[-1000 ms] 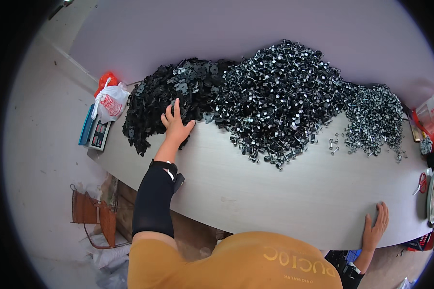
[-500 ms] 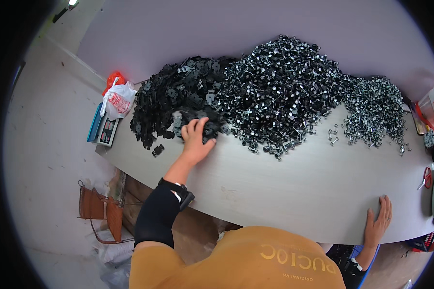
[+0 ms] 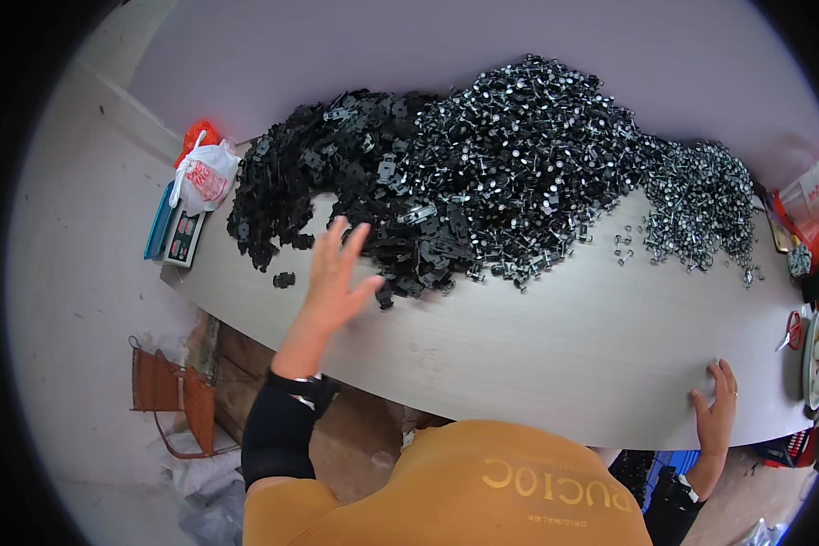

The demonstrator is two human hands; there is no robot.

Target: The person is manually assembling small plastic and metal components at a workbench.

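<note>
The heap of flat pieces (image 3: 337, 146) is black with scattered grey glints, the heap of headed pins (image 3: 528, 164) mixes black with bright silver, and the heap of small metal parts (image 3: 701, 200) is silver-grey throughout. The table (image 3: 537, 355) is pale grey with a faint darker smudge, the wall (image 3: 337, 45) a muted mauve, the shirt (image 3: 428, 496) mustard orange with gold lettering, and the arm sleeve (image 3: 276, 432) plain black. The knotted bag (image 3: 207, 179) is white printed in red, the other bag (image 3: 202, 134) bright orange-red, and the chair (image 3: 159, 382) rusty brown.
</note>
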